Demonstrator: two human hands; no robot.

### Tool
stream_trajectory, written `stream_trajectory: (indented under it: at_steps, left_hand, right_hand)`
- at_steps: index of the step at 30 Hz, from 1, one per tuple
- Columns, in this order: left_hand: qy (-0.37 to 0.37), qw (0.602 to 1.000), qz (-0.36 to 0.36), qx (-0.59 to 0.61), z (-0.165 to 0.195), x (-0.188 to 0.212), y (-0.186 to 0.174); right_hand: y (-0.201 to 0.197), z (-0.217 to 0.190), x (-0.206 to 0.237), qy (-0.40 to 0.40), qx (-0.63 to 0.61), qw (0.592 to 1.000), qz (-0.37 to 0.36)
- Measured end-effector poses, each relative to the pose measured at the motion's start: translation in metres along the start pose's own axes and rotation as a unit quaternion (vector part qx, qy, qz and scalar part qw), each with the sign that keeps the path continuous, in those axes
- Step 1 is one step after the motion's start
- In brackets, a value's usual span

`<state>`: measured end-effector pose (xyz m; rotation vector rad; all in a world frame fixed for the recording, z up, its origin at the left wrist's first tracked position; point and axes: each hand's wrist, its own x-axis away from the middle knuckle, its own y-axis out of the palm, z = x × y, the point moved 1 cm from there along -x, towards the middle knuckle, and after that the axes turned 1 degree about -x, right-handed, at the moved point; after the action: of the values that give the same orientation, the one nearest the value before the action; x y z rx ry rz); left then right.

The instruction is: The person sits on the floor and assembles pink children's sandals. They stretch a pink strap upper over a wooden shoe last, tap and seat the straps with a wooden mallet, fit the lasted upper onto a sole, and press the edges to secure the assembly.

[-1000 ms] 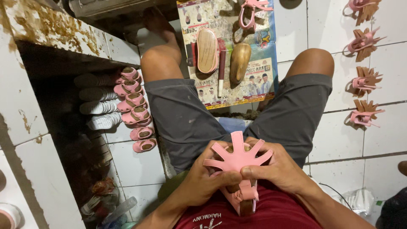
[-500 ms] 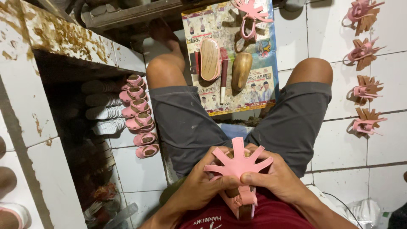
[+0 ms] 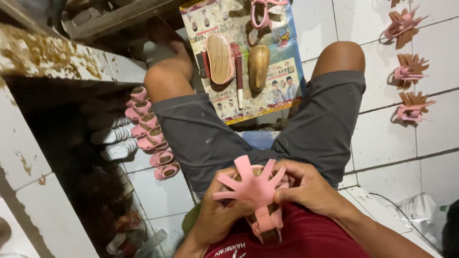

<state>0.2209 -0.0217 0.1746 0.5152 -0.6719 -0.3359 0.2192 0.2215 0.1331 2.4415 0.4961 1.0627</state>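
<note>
I hold a pink sandal upper (image 3: pixel 252 187) with several splayed strap tabs over a wooden shoe form, against my red shirt between my knees. My left hand (image 3: pixel 221 211) grips it from the left and below, thumb on the pink tabs. My right hand (image 3: pixel 306 187) clasps its right side, fingers curled over the tabs. A pink buckle strap (image 3: pixel 264 220) hangs down from the piece toward my lap. The wooden form is mostly hidden under the pink material.
A printed cardboard sheet (image 3: pixel 279 88) on the floor carries a tan sole (image 3: pixel 220 58), a wooden form (image 3: pixel 258 67) and a red pen-like tool (image 3: pixel 238 79). Pink sandals (image 3: pixel 152 134) line a dark shelf at left. More pink uppers (image 3: pixel 410 71) lie on the white tiles at right.
The view has tilted down and shifted slightly; both hands keep working the pink upper in the same spot, fingers shifting on the tabs.
</note>
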Motion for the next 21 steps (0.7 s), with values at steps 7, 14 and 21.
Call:
stream_trajectory:
  at_steps: [7, 14, 21]
  left_hand:
    - [0.042, 0.999, 0.026, 0.017, -0.013, -0.007, -0.001]
    - [0.072, 0.996, -0.007, 0.060, -0.013, -0.006, -0.001]
    - [0.130, 0.989, 0.057, 0.052, -0.028, 0.004, -0.004]
  right_hand:
    - [-0.014, 0.015, -0.004, 0.052, -0.017, 0.998, 0.006]
    - [-0.001, 0.002, -0.007, 0.043, -0.039, 0.998, 0.007]
    - [0.004, -0.022, 0.019, -0.023, 0.079, 0.996, 0.041]
